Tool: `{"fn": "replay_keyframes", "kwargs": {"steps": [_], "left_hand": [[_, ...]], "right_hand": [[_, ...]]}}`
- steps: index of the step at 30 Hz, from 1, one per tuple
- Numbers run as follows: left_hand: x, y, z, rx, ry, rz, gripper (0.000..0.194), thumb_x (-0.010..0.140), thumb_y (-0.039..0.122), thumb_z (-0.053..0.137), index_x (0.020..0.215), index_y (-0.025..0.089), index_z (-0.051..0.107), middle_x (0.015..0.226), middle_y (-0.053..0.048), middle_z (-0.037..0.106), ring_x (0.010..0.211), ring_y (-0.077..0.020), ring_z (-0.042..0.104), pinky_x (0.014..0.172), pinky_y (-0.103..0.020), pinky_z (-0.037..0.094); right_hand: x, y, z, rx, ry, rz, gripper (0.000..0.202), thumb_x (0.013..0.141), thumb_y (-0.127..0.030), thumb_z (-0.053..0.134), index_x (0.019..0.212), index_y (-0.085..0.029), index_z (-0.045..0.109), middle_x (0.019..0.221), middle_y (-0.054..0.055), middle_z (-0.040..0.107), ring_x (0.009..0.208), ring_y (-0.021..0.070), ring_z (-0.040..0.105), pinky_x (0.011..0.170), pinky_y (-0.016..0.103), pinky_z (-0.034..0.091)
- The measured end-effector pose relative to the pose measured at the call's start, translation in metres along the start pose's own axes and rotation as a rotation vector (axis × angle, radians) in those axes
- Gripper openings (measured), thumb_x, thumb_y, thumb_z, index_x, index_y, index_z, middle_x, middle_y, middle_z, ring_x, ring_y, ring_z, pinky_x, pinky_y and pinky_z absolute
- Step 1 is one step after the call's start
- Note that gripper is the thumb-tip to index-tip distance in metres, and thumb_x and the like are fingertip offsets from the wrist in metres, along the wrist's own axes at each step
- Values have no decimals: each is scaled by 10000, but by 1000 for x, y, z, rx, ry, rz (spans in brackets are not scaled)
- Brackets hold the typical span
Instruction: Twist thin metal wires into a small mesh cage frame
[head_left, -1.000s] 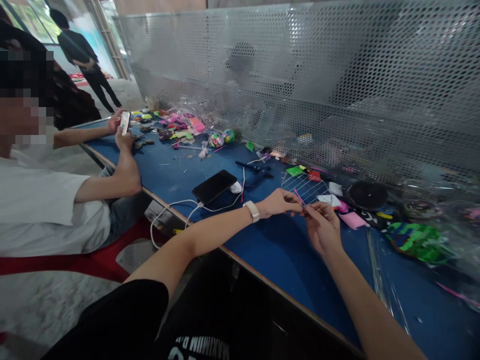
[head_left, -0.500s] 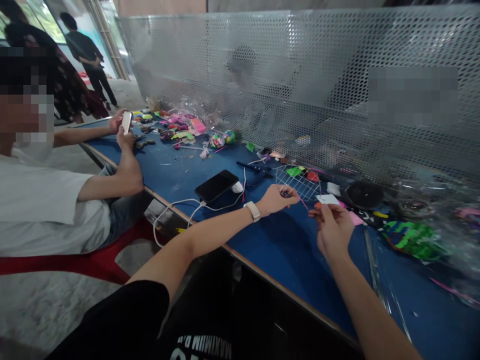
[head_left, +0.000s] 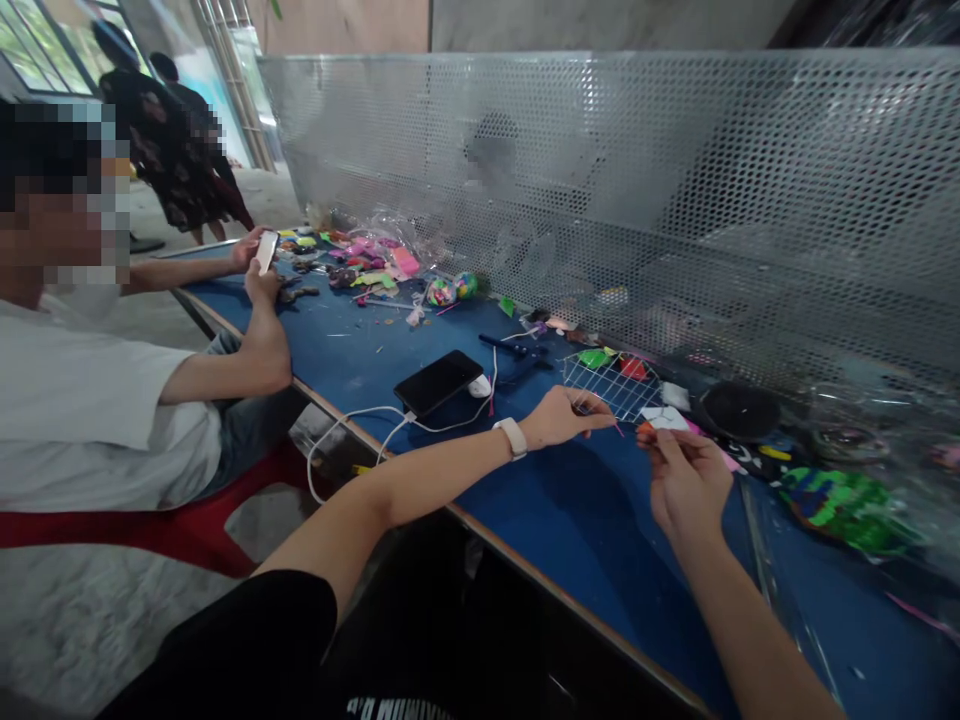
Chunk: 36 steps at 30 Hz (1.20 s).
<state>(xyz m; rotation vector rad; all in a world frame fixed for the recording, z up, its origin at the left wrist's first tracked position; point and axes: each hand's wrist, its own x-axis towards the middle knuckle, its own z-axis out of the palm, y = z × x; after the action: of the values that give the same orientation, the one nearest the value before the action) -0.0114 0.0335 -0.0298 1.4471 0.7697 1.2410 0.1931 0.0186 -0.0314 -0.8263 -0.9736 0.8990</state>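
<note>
My left hand (head_left: 571, 416), with a pale watch band (head_left: 511, 438) on its wrist, is closed in a pinch above the blue table (head_left: 555, 520). From its fingertips sticks out a thin pink strip (head_left: 619, 431). Just to the right, my right hand (head_left: 688, 482) pinches a small orange-brown piece (head_left: 646, 431), whose shape is mostly hidden by the fingers. A white card-like piece (head_left: 664, 418) shows right behind those fingers; whether they touch it I cannot tell. A small gap separates the two hands. Beyond them lies a white wire grid (head_left: 611, 388).
A black phone (head_left: 439, 382) with a white cable (head_left: 360, 408) lies left of my hands. Plastic bags and colourful scraps (head_left: 847, 510) line the perforated metal screen (head_left: 637, 180). On the left, a seated person (head_left: 90, 380) holds a white phone (head_left: 266, 250).
Both hands have shifted slightly right and lower in the picture, partly because the camera view moved. Less of the pink strip shows between them now. Two people in the background have moved.
</note>
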Motion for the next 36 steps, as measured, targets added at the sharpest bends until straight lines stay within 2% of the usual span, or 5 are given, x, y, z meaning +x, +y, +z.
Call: {"fn": "replay_keyframes", "kwargs": {"steps": [7, 16, 22, 28, 36], "left_hand": [[-3, 4, 3, -28, 18, -20, 504, 794, 571, 971, 945, 126, 789, 841, -26, 745, 632, -89, 617, 656, -286, 513], [-9, 18, 3, 42, 13, -66, 500, 830, 584, 940, 959, 128, 782, 762, 1, 704, 598, -79, 582, 629, -277, 481], [-10, 16, 3, 7, 21, -37, 516, 799, 577, 964, 949, 121, 773, 798, -8, 712, 596, -79, 585, 624, -285, 479], [-10, 17, 4, 3, 32, -72, 547, 766, 606, 975, 939, 124, 782, 872, -30, 745, 606, -73, 579, 626, -289, 477], [-9, 12, 5, -19, 41, -49, 526, 784, 593, 971, 946, 134, 771, 811, 2, 712, 584, -74, 576, 641, -294, 478]], "right_hand": [[-4, -9, 2, 4, -32, -3, 495, 614, -523, 1101, 853, -263, 754, 829, -16, 811, 731, 163, 741, 735, 325, 662], [-1, -2, 2, -21, -17, 17, 481, 629, -492, 1075, 847, -227, 739, 808, 0, 784, 706, 156, 732, 699, 314, 628], [-2, -3, 1, -6, -18, 34, 540, 579, -521, 1096, 849, -219, 739, 802, 19, 786, 725, 174, 746, 706, 311, 628], [-5, -4, 4, -10, -43, 23, 543, 602, -519, 1093, 872, -218, 730, 832, 15, 794, 730, 167, 755, 721, 320, 638], [-2, 1, 3, 44, -57, 104, 499, 606, -523, 1098, 842, -254, 751, 814, -13, 781, 720, 169, 764, 691, 315, 681]]}}
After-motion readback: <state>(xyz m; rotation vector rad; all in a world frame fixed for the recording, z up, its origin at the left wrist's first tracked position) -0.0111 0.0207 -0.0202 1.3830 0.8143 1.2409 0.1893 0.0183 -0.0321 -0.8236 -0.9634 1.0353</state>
